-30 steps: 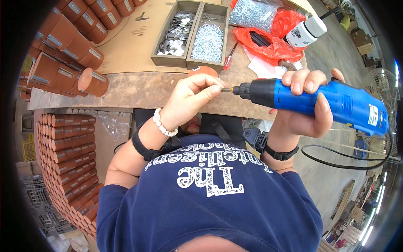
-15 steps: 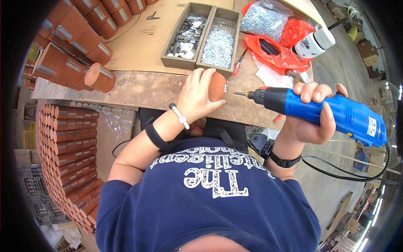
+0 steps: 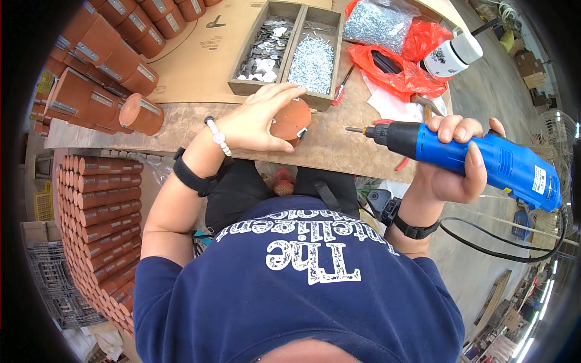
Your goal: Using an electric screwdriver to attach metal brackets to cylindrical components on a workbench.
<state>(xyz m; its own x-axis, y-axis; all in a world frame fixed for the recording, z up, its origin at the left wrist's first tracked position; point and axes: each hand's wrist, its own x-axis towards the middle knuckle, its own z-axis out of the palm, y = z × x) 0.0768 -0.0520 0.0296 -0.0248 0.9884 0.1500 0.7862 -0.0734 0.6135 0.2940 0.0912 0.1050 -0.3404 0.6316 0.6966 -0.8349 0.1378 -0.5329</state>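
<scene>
My left hand point(image 3: 257, 121) curves round a reddish-brown cylinder point(image 3: 292, 120), fingers along its far side and thumb along its near side. The cylinder stands on the wooden table with its round end upward, and a small silvery metal piece shows on its right side. In my right hand point(image 3: 457, 151) is a blue electric screwdriver point(image 3: 505, 160) with a black nose, my fingers wrapped round its body. Its bit points left, at the cylinder, with a gap between them. A black cord hangs from the rear of the screwdriver.
Behind the cylinder are a tray of flat metal pieces point(image 3: 272, 45) and a tray of silvery screws point(image 3: 311, 63). Red plastic bags point(image 3: 417, 78), a white bottle point(image 3: 445, 60) and a hammer point(image 3: 426, 106) lie to the right. Similar cylinders point(image 3: 100, 100) fill the table's left; more are stacked below point(image 3: 109, 199).
My left hand has moved left with the cylinder, whose round end now faces more upward, and its fingers are straighter. The screwdriver has shifted slightly right.
</scene>
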